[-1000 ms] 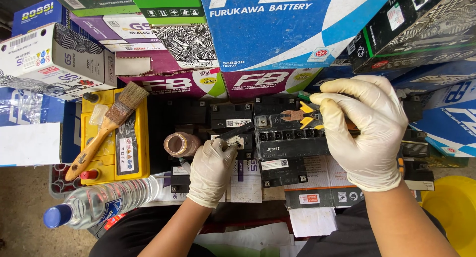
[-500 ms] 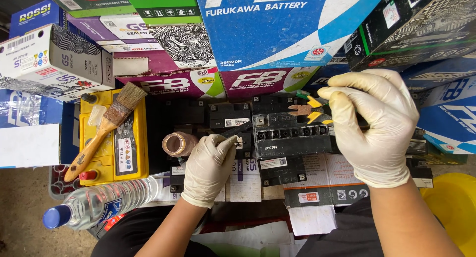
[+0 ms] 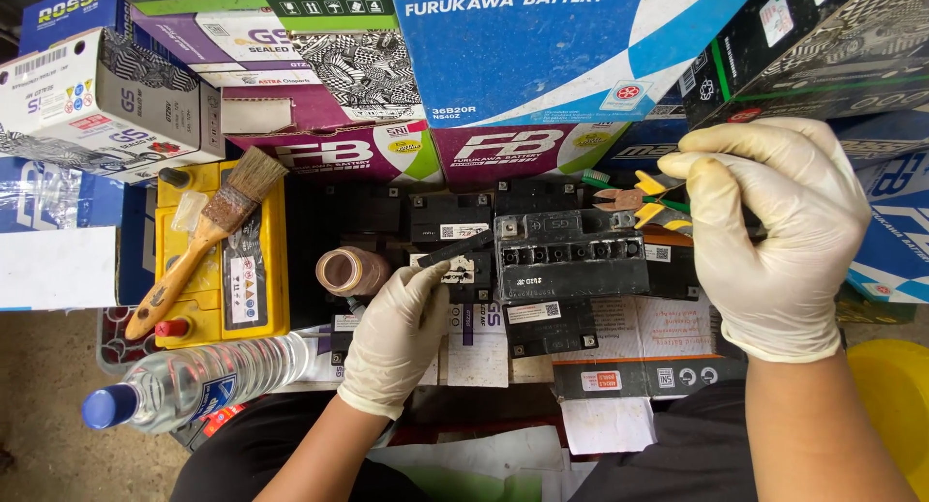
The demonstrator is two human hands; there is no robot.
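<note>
A small black battery [image 3: 571, 255] with a row of filler holes sits in front of me among other dark batteries. My left hand [image 3: 397, 333], in a white glove, pinches a thin black strip [image 3: 457, 249] just left of that battery. My gloved right hand [image 3: 774, 231] is closed around yellow-handled pliers [image 3: 634, 199], whose jaws point left over the battery's far right corner. A green-bristled brush [image 3: 595, 179] lies just behind the pliers.
A yellow battery [image 3: 266, 270] at the left carries a wooden paintbrush [image 3: 208, 236]. A brown tape roll [image 3: 350, 272] stands beside it. A plastic water bottle [image 3: 194, 381] with a blue cap lies at the lower left. Stacked battery cartons [image 3: 571, 66] wall the back. A yellow tub [image 3: 895, 405] sits at the right.
My right hand with the pliers has shifted a little to the right and up. My left hand has stayed by the black strip.
</note>
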